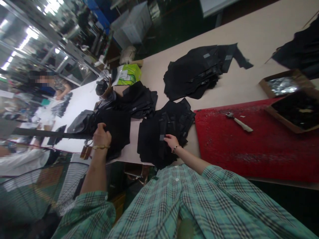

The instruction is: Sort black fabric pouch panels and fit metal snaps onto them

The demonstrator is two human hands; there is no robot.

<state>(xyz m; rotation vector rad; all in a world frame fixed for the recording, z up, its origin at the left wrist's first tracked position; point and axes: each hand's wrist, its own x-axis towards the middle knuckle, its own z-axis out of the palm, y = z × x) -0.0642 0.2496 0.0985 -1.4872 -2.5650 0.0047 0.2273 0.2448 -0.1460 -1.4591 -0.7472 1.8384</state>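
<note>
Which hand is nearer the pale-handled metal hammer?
Right hand is nearer, on a black fabric stack short of the pale-handled hammer; left hand is farther, on another black fabric pile.

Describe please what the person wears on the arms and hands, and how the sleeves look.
The bare left hand has a gold-coloured bracelet at the wrist, and the bare right hand a thin dark bracelet. The person wears a mint-green plaid shirt; its left sleeve and right sleeve end near the elbows.
</note>
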